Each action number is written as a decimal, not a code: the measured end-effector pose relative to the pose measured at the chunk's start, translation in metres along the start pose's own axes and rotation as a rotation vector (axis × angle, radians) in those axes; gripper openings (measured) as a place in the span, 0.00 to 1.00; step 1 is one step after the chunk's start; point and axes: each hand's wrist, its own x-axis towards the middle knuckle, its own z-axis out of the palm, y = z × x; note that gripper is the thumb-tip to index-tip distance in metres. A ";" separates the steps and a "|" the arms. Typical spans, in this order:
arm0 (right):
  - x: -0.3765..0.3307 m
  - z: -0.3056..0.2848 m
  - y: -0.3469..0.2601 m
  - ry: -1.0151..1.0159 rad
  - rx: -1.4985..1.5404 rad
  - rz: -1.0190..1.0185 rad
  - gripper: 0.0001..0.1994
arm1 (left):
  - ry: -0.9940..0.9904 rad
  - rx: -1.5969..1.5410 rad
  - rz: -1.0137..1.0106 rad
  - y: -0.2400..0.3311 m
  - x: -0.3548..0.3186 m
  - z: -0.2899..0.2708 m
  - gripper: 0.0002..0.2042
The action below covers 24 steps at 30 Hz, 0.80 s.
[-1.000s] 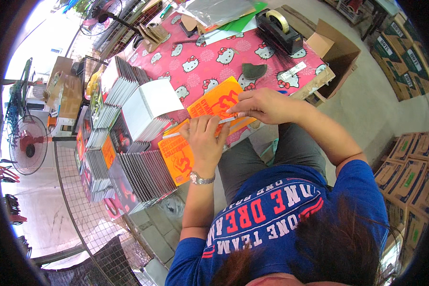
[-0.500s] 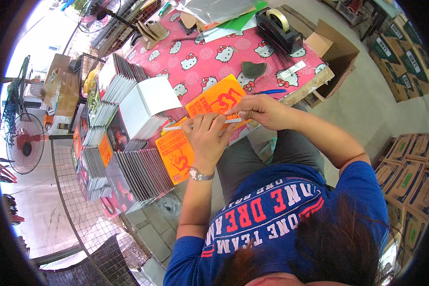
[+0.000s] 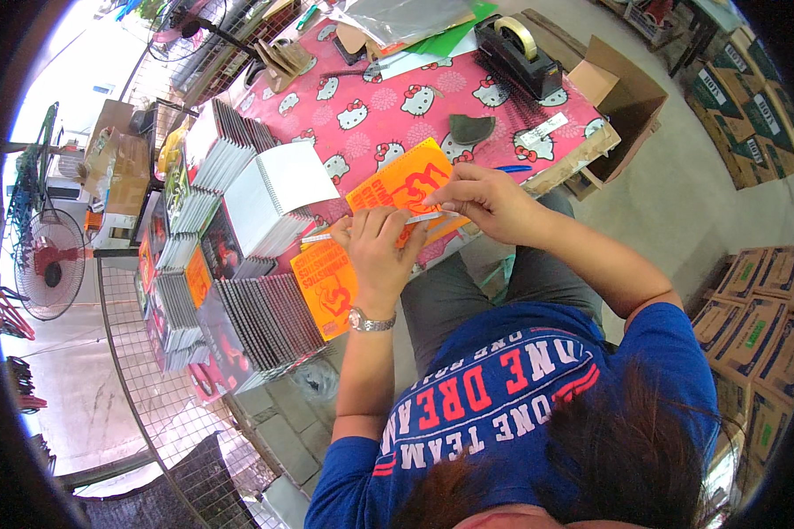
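An orange notebook (image 3: 397,183) lies spread over the near edge of the table, with red figure artwork on its covers. A narrow white page edge or strip (image 3: 318,237) runs between its two orange parts. My left hand (image 3: 379,251) is closed over the middle of this white edge, fingers bent and thumb pressed against it. Farther right, my right hand (image 3: 490,204) pinches at the notebook's edge with thumb and forefinger; exactly what sits between those fingertips is too small to tell. A blue pen (image 3: 513,168) lies just beyond the right hand.
Stacks of spiral notebooks (image 3: 260,317) crowd the left, one white-paged notebook (image 3: 273,189) on top. A dark grey curved piece (image 3: 471,130) and a tape dispenser (image 3: 519,57) rest on the pink patterned table cover (image 3: 353,115). An open carton (image 3: 622,110) stands beyond the right corner.
My right fingertips have drawn back slightly to the right along the notebook's edge. My left hand stays on the white edge, nearly unmoved.
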 end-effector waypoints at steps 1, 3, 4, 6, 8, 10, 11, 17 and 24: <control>0.002 0.000 0.002 0.002 0.002 -0.002 0.11 | 0.009 0.002 0.000 -0.002 -0.001 0.000 0.10; 0.002 -0.001 0.010 -0.056 0.076 -0.021 0.09 | 0.016 -0.005 0.000 -0.003 -0.002 0.002 0.10; 0.002 0.001 0.013 -0.055 0.075 -0.018 0.09 | -0.002 0.024 -0.019 -0.004 -0.003 0.003 0.11; 0.006 0.006 0.016 -0.065 0.218 0.092 0.09 | -0.016 0.050 -0.035 -0.004 -0.001 0.004 0.12; 0.005 0.005 0.013 -0.042 0.152 0.039 0.10 | -0.053 0.041 -0.029 -0.001 0.002 0.004 0.11; 0.005 0.002 0.009 -0.021 0.088 -0.015 0.10 | -0.042 0.022 -0.026 0.001 0.006 0.003 0.10; 0.003 -0.001 0.006 -0.021 0.025 -0.027 0.10 | -0.033 0.003 -0.024 0.001 0.006 0.002 0.09; 0.002 0.009 0.003 0.145 0.066 0.016 0.13 | -0.014 0.023 -0.007 -0.003 0.003 0.007 0.11; 0.006 0.000 0.012 -0.034 0.071 -0.082 0.10 | 0.002 0.023 -0.008 -0.004 0.002 0.006 0.11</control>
